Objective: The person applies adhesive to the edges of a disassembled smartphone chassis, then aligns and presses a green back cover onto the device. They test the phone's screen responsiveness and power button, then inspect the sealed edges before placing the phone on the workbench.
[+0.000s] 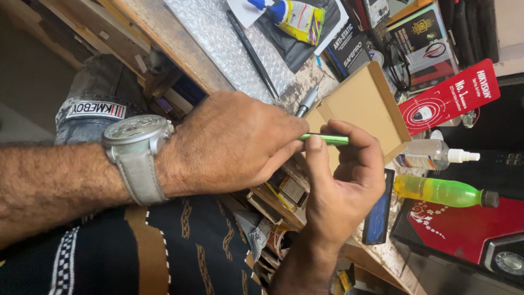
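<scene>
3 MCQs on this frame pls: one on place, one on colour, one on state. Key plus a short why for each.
1. Where does the plastic bottle with yellow-green liquid lie?
A. on the bubble wrap
B. on its side, to the right of the hands
C. inside the tan box

2. What colour is the thin tool that both hands pinch?
A. green
B. red
C. white

3. What is the state of the left hand?
A. flat and open on the bench
B. out of view
C. closed, fingertips pinching the thin tool

Key:
1 B: it lies flat by the red case, past the right hand.
2 A: a bright green shaft shows between the fingers.
3 C: the watch-wearing hand curls onto the tool's end, in front of the tan box.
</scene>
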